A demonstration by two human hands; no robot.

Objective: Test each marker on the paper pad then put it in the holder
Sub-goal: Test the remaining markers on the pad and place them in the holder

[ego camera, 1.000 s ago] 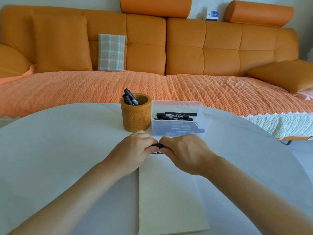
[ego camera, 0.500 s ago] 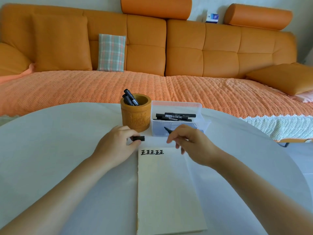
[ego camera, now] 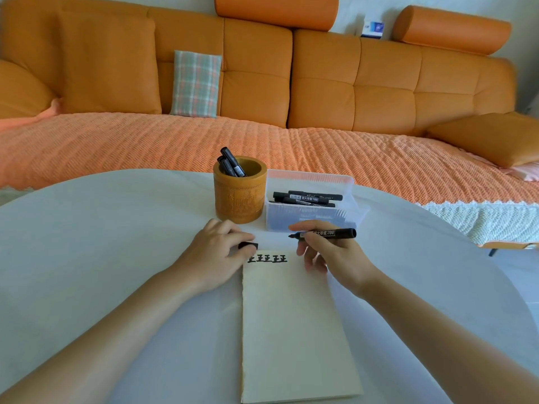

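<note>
The right hand holds an uncapped black marker with a white printed label. Its fingers are curled round the front of the barrel, and the marker lies nearly level above the counter with its tip pointing left, just past the top right corner of the cream paper pad. The tip is off the paper. The left hand rests on the white round counter at the pad's top left corner, its fingers bent and pinching a small black cap at their tips. The pad lies lengthwise between the two forearms, and a short row of thick black test marks runs along its far edge, between the two hands. Just beyond the left hand stands the round carved wooden holder, upright, with a few capped black markers leaning against its left rim. Beside it on the right, close or touching, sits a clear plastic box with more black markers lying flat inside. Behind the counter runs an orange upholstered sofa with an orange woven throw over its seat and a plaid cushion propped against its back.
</note>
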